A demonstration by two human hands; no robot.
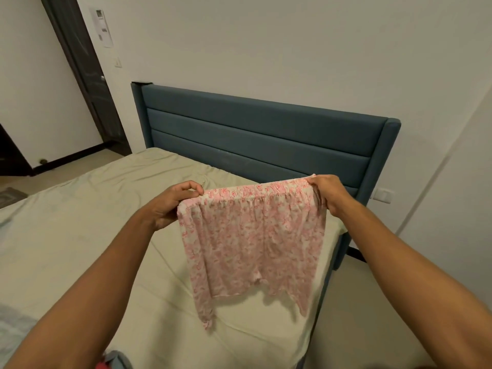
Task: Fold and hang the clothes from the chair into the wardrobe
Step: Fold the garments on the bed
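**While both hands pinch its waistband, a pink shorts garment hangs over the bed**

Held up by its gathered waistband, the pink floral shorts (253,241) hang in the air above the bed (80,230), the two leg openings dangling just over the sheet near the bed's right edge. The left hand (174,202) pinches the waistband's left corner between thumb and curled fingers; the right hand (326,194) grips the right corner with its fingers curled over the elastic. Both forearms reach forward from the bottom of the view, and the waistband is stretched fairly taut between them.

A pale green sheet (165,302), creased and a little rumpled, covers the mattress. Behind it stands a padded blue-grey headboard (255,131) with horizontal channels and side wings, set against a plain white wall (266,43). A white switch plate (382,195) sits on the wall just right of the headboard. To the left, a dark door (85,67) stands in its frame, with a printed notice (102,27) and a small switch (117,61) on the wall beside it. Beige floor (378,315) shows right of the bed. At the bottom edge, a bit of grey and red fabric (117,362) peeks into view; what it is cannot be told.
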